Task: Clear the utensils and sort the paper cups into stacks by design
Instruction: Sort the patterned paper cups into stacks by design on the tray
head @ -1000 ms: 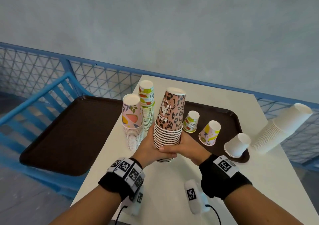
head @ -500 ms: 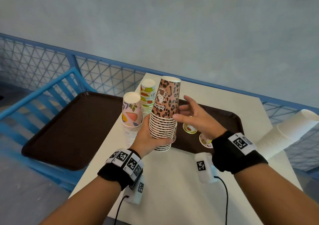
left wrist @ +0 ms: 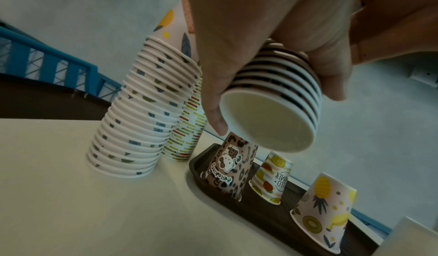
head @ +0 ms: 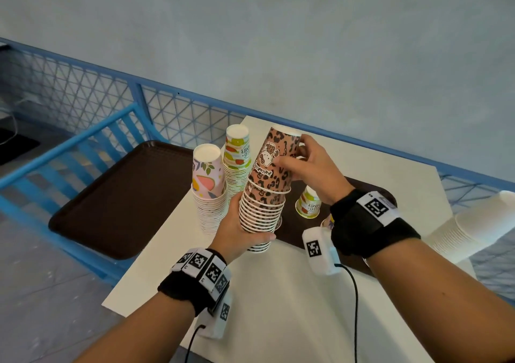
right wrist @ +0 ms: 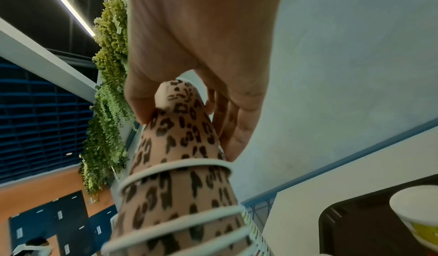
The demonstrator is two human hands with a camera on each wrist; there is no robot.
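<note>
A stack of upside-down leopard-print cups point(head: 267, 195) hangs tilted above the white table point(head: 278, 293). My left hand point(head: 237, 223) grips its lower rims; the left wrist view shows the stack's open bottom point(left wrist: 267, 121) off the table. My right hand point(head: 306, 162) grips the topmost leopard cup point(right wrist: 180, 129) near its base with thumb and fingers. Left of it stand a pink fruit-print stack point(head: 209, 189) and a striped fruit-print stack point(head: 237, 162). Single cups stand upside down on the brown tray point(left wrist: 272, 215): a leopard one point(left wrist: 229, 168), a striped fruit one point(left wrist: 272, 177) and a pineapple one point(left wrist: 324, 209).
A second brown tray point(head: 125, 195) lies at the left, overhanging the table edge above a blue chair point(head: 69, 150). A long stack of plain white cups point(head: 468, 229) lies on its side at the right. A blue mesh railing point(head: 181, 111) runs behind the table.
My right hand let go of the stack's base, opened beside it, then rose and took hold of the top leopard cup. My left hand kept holding the stack's base.
</note>
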